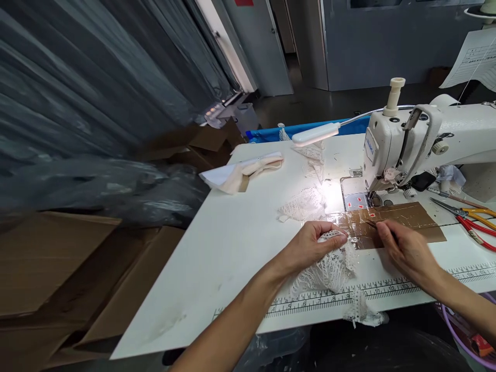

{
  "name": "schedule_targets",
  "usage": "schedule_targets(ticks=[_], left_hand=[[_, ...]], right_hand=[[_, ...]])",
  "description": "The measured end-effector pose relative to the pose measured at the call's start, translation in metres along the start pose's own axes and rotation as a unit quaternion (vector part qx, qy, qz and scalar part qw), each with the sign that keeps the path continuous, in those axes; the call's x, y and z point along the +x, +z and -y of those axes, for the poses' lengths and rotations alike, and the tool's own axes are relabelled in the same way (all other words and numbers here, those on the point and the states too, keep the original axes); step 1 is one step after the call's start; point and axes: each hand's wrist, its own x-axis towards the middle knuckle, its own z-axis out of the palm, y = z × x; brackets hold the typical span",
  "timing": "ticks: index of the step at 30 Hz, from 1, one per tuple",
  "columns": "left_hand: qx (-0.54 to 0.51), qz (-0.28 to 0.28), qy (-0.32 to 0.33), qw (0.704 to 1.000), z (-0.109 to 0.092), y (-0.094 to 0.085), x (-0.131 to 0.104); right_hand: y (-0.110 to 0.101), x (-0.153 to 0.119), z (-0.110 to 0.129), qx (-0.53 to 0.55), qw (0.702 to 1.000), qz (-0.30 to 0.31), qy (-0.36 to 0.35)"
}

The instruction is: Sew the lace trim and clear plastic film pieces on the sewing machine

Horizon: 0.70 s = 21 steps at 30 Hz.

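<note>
Pinched between the thumb and fingers of my left hand (308, 243) is a piece of white lace (327, 271), which hangs in folds over the front of the table. My right hand (406, 250) is closed around dark tweezers (371, 224); their tips point left, over a brown taped board (413, 223) beside the needle area. The sewing machine (389, 132) stands just behind that board. Another lace piece (304, 203) lies flat beyond my left hand, under the bright lamp (315, 135).
Red-handled pliers or scissors (475, 230) lie at the right. A printed ruler strip (306, 305) runs along the front of the white table (201, 268). Folded fabric (248, 173) rests at the far left corner. Cardboard boxes (77, 279) stand left of the table.
</note>
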Motion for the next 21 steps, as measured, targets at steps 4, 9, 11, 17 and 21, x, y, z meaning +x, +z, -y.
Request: schedule_targets(ticks=[4,9,11,17,21], left_hand=[[0.018,-0.033,0.025,0.999,0.0,0.002,0.002],[-0.011,-0.122,0.093,0.988,0.002,0.007,0.005],[-0.026,-0.179,0.119,0.976,0.003,0.005,0.002],[-0.065,-0.238,0.247,0.937,-0.001,0.002,-0.018],[0.014,0.004,0.298,0.954,-0.006,0.015,-0.028]], right_hand=[[-0.02,-0.011,-0.009,-0.078,0.992,-0.07,-0.074],[-0.002,-0.045,0.022,0.043,0.972,0.209,-0.092],[0.006,-0.054,0.033,0.002,0.962,0.257,-0.088],[0.003,-0.03,0.037,0.279,0.936,0.215,0.014],[0.0,-0.007,0.042,0.568,0.797,0.17,0.116]])
